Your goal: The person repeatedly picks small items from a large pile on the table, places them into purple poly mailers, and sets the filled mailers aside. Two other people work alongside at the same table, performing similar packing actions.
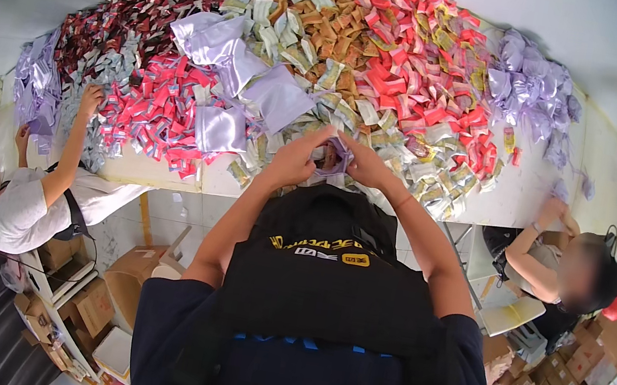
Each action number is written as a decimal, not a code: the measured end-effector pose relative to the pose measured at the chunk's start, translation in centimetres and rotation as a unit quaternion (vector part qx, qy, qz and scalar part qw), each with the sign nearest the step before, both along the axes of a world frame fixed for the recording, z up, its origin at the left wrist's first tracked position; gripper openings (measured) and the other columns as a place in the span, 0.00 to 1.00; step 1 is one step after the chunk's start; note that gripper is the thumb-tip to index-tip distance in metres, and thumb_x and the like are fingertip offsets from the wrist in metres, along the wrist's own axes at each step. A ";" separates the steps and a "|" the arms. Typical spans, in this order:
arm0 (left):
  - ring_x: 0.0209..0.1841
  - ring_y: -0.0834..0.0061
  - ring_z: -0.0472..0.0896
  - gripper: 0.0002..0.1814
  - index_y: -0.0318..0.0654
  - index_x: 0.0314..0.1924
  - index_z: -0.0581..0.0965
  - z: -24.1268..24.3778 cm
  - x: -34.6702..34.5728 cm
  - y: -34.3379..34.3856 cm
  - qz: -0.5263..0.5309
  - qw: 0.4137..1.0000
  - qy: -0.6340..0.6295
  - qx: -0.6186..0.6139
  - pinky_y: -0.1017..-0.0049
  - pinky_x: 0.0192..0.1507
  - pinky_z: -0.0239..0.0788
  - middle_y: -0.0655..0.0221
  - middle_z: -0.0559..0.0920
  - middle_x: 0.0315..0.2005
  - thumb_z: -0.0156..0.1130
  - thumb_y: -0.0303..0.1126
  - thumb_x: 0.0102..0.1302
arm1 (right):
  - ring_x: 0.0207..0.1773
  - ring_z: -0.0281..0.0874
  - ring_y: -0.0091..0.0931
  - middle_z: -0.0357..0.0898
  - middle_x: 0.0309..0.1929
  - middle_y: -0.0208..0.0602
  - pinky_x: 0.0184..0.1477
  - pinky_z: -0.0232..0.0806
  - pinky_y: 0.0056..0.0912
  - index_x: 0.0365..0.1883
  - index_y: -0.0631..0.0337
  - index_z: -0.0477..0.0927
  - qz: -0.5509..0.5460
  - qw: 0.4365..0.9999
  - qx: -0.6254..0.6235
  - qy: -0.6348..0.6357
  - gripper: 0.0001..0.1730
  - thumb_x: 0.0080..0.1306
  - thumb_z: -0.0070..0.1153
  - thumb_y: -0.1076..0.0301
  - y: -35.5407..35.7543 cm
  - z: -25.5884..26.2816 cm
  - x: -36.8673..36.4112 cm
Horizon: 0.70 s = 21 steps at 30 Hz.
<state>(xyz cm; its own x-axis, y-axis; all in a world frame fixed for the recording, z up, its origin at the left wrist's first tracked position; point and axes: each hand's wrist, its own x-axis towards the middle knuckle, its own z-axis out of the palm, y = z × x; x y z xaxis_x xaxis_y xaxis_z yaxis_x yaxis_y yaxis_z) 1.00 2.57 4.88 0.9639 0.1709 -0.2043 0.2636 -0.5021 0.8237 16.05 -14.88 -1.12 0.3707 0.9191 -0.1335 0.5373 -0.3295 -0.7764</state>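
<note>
Between my hands is a small lilac satin pouch (340,162), its mouth spread wide and facing up toward me. My left hand (296,155) grips its left rim, and my right hand (370,165) grips the right rim. Something dark reddish-brown shows inside the pouch, too shaded to name. Around my hands lie many small white-and-yellow sachets (351,117). Flat lilac satin pouches (280,97) rest on the heap just beyond my left hand, and another lilac pouch (221,130) lies on the pink sachets.
Heaps of pink sachets (154,105), dark red sachets (149,10), orange-brown sachets (328,18) and red sachets (395,78) cover the white table (530,187). Filled lilac pouches (529,82) are piled right. Co-workers (30,207) sit either side. Cardboard boxes (564,382) stand behind.
</note>
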 end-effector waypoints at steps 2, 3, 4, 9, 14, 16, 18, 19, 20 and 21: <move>0.59 0.63 0.71 0.46 0.43 0.69 0.53 0.3 -1.6 0.3 0.092 0.987 0.074 -0.111 0.71 0.55 0.67 0.60 0.64 0.64 0.59 0.23 0.48 | 0.34 0.79 0.38 0.79 0.36 0.48 0.35 0.70 0.36 0.50 0.60 0.72 0.016 0.997 -0.051 0.046 0.22 0.55 0.53 0.72 0.8 -1.0 0.0; 0.60 0.63 0.70 0.48 0.44 0.70 0.51 0.0 -2.6 0.5 0.125 0.979 0.091 -0.136 0.70 0.56 0.66 0.59 0.65 0.64 0.60 0.25 0.48 | 0.32 0.79 0.36 0.78 0.32 0.46 0.35 0.70 0.35 0.46 0.62 0.73 -0.003 0.997 -0.036 0.064 0.18 0.56 0.53 0.72 1.2 -1.3 0.3; 0.58 0.62 0.72 0.49 0.43 0.71 0.48 -1.0 -4.4 0.3 0.122 0.984 0.082 -0.101 0.69 0.55 0.67 0.58 0.65 0.64 0.61 0.26 0.49 | 0.31 0.79 0.33 0.78 0.29 0.45 0.34 0.70 0.33 0.42 0.63 0.75 -0.022 0.996 -0.024 0.086 0.14 0.56 0.54 0.72 1.1 -1.5 0.2; 0.39 0.57 0.78 0.33 0.33 0.62 0.63 -4.2 -6.1 -1.9 0.206 0.971 0.104 -0.055 0.64 0.43 0.68 0.55 0.79 0.43 0.61 0.35 0.57 | 0.33 0.79 0.37 0.79 0.27 0.45 0.36 0.69 0.35 0.32 0.64 0.78 -0.075 0.978 -0.076 0.179 0.10 0.58 0.57 0.65 1.4 -1.6 0.0; 0.18 0.76 0.65 0.15 0.41 0.24 0.67 -5.3 -5.8 -1.0 0.221 0.858 0.108 -0.452 0.74 0.23 0.59 0.71 0.67 0.15 0.50 0.38 0.67 | 0.26 0.76 0.36 0.78 0.25 0.43 0.30 0.66 0.37 0.29 0.64 0.78 0.004 0.996 -0.073 0.049 0.13 0.63 0.54 0.61 1.6 2.1 0.7; 0.13 0.82 0.57 0.20 0.46 0.17 0.62 -5.6 -6.7 0.0 0.315 0.683 0.079 -0.655 0.78 0.17 0.52 0.76 0.61 0.11 0.47 0.38 0.68 | 0.19 0.71 0.31 0.75 0.21 0.39 0.25 0.63 0.34 0.27 0.64 0.77 0.022 0.996 -0.073 0.040 0.15 0.65 0.52 0.60 0.8 3.4 0.6; 0.11 0.84 0.52 0.19 0.50 0.18 0.59 -7.2 -8.0 1.4 0.423 0.516 0.004 -0.745 0.81 0.14 0.47 0.79 0.57 0.12 0.47 0.37 0.68 | 0.15 0.62 0.24 0.68 0.16 0.31 0.20 0.57 0.27 0.23 0.61 0.73 -0.143 0.895 -0.020 0.422 0.16 0.67 0.51 0.60 -1.1 5.1 -0.2; 0.11 0.84 0.52 0.19 0.50 0.18 0.60 -7.0 -8.4 2.3 0.438 0.514 0.000 -0.737 0.80 0.14 0.47 0.79 0.57 0.11 0.47 0.37 0.69 | 0.12 0.57 0.21 0.65 0.14 0.28 0.18 0.53 0.24 0.21 0.60 0.70 -0.215 0.780 0.011 0.588 0.18 0.68 0.50 0.60 -1.9 5.9 -0.7; 0.10 0.83 0.52 0.19 0.49 0.18 0.60 -6.9 -8.8 3.0 0.454 0.512 -0.004 -0.729 0.80 0.14 0.47 0.79 0.56 0.11 0.46 0.37 0.69 | 0.13 0.54 0.19 0.61 0.14 0.25 0.18 0.50 0.22 0.20 0.58 0.68 -0.256 0.721 0.026 0.643 0.18 0.68 0.49 0.60 -2.7 7.0 -1.0; 0.10 0.83 0.53 0.19 0.49 0.18 0.61 -6.6 -9.0 3.9 0.465 0.512 -0.005 -0.722 0.79 0.13 0.48 0.79 0.56 0.10 0.46 0.37 0.69 | 0.14 0.50 0.16 0.58 0.14 0.23 0.17 0.46 0.20 0.19 0.56 0.66 -0.299 0.656 0.044 0.692 0.19 0.69 0.49 0.60 -3.5 8.5 -1.4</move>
<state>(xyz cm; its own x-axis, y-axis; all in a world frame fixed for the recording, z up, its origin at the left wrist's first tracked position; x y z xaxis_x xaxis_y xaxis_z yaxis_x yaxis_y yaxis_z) -7.96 6.44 -1.70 0.6051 0.2337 -0.7610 -0.1719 0.9717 0.1618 14.68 -18.39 7.37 0.2486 0.6905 -0.6792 -0.9063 -0.0816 -0.4148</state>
